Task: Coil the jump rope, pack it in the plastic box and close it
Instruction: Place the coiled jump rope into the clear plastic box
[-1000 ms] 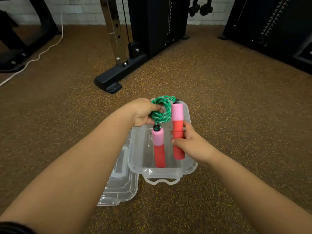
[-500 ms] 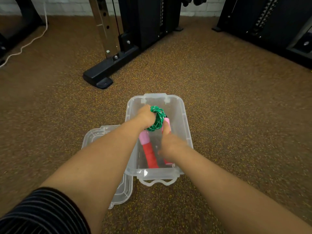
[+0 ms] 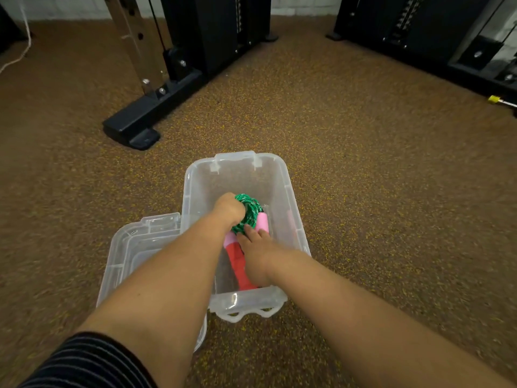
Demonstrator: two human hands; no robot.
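Observation:
A clear plastic box (image 3: 277, 175) stands open on the brown floor in front of me. Inside it my left hand (image 3: 228, 210) is closed around the coiled green rope (image 3: 249, 212) of the jump rope. My right hand (image 3: 256, 254) lies over the two pink-and-red handles (image 3: 236, 257), which rest low in the box pointing toward me; one pink end (image 3: 263, 223) shows past my fingers. The clear lid (image 3: 131, 247) lies flat on the floor to the left of the box, partly under my left forearm.
The black foot of a gym machine (image 3: 131, 130) juts onto the floor beyond the box to the left. More black machines (image 3: 419, 32) stand at the back right. A white cord (image 3: 19, 56) trails at the far left. A yellow-tipped pin (image 3: 493, 99) lies at the right.
Both hands have lowered the coil and handles from above the box down into it. The view has tilted down and moved closer over the box.

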